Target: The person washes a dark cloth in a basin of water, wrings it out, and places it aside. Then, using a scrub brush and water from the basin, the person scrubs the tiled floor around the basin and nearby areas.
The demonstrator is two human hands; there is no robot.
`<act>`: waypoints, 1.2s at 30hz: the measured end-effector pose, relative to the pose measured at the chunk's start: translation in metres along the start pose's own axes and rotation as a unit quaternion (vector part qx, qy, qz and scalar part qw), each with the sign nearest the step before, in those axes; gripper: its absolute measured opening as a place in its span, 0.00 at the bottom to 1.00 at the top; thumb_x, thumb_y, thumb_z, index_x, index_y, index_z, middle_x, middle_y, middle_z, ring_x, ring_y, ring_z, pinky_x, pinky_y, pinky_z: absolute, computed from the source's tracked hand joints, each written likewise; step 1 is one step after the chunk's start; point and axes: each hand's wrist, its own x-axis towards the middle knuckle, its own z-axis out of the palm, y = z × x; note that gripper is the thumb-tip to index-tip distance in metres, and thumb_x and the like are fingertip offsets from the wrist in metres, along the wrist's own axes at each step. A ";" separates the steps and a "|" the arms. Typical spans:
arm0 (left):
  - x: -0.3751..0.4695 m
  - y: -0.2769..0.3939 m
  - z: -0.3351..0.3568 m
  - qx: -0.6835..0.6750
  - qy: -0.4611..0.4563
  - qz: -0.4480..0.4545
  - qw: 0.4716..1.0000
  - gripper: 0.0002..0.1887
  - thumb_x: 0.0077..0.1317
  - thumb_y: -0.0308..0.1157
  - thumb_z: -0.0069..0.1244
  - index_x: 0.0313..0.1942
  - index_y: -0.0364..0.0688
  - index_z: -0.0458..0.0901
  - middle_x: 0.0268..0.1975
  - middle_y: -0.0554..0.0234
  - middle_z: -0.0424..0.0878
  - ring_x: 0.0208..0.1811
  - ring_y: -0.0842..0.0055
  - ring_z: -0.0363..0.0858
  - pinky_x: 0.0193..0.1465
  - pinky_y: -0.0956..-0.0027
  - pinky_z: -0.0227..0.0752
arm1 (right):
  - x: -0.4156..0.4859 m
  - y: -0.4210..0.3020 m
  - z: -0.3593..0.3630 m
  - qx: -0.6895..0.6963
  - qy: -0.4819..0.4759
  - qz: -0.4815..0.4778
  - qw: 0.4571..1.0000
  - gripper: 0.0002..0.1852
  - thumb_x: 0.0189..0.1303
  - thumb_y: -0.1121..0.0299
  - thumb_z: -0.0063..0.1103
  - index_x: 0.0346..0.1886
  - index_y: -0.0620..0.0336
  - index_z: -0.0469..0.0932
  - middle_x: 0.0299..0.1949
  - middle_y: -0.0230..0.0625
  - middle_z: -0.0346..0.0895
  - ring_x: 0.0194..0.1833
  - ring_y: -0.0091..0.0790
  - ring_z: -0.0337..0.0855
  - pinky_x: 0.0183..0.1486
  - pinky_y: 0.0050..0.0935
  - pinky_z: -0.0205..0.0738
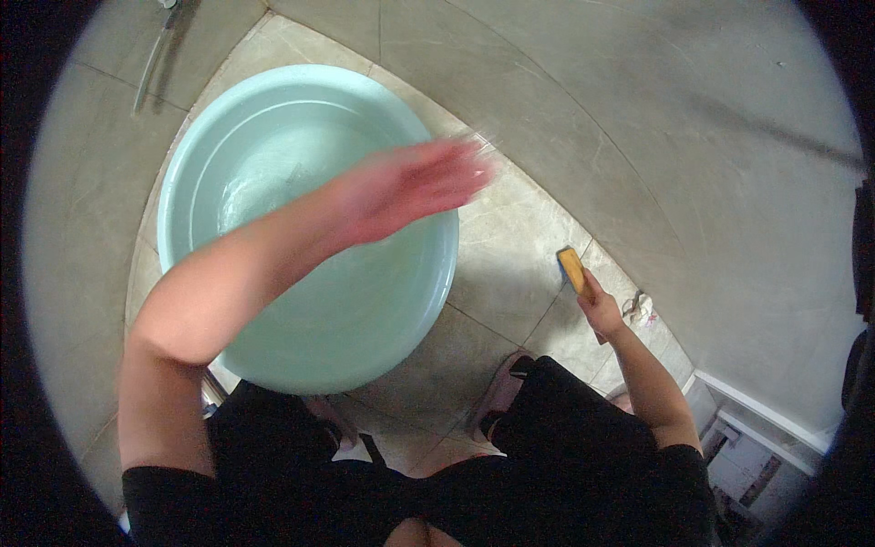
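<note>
A large pale green plastic tub [448,273] stands on the tiled floor, with what looks like water in it. My left hand [427,181], blurred by motion, is above the tub's right side, its fingers reaching past the rim; nothing shows in it. Off to the right, my right hand [603,313] is closed around a yellow-backed scrubbing brush [573,267], held over the floor tiles. The brush's darker underside faces left and its bristles are mostly hidden.
Tiled walls meet in a corner beyond the tub. A thin hose or rod [152,68] hangs on the left wall. Crumpled whitish material [640,310] lies by the right wall, near my right hand. My feet are on the floor below the tub, and a white-framed opening [759,424] is at the lower right.
</note>
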 end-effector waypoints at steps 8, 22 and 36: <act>-0.036 0.033 0.005 0.254 0.182 0.009 0.950 0.26 0.71 0.39 0.41 0.66 0.39 0.59 0.64 0.56 0.67 0.63 0.70 0.68 0.66 0.65 0.60 | 0.007 -0.010 -0.010 0.595 0.015 0.301 0.745 0.12 0.65 0.58 0.49 0.46 0.51 0.67 0.22 0.29 0.63 0.19 0.26 0.63 0.22 0.23 0.63; -0.198 -0.047 -0.198 0.862 0.294 -0.147 0.387 0.43 0.54 0.37 0.60 0.67 0.43 0.55 0.72 0.45 0.42 0.72 0.48 0.42 0.69 0.46 0.48 | 0.140 -0.310 0.012 0.729 -0.202 0.110 0.645 0.06 0.66 0.65 0.41 0.36 0.57 0.63 0.26 0.37 0.65 0.26 0.33 0.66 0.26 0.30 0.66; -0.173 -0.058 -0.177 0.877 0.280 -0.229 0.315 0.56 0.44 0.43 0.67 0.68 0.35 0.48 0.72 0.40 0.35 0.73 0.43 0.36 0.67 0.39 0.49 | 0.104 -0.126 0.101 0.005 0.190 -0.094 0.977 0.21 0.64 0.65 0.46 0.61 0.52 0.67 0.42 0.49 0.78 0.43 0.46 0.80 0.46 0.38 0.73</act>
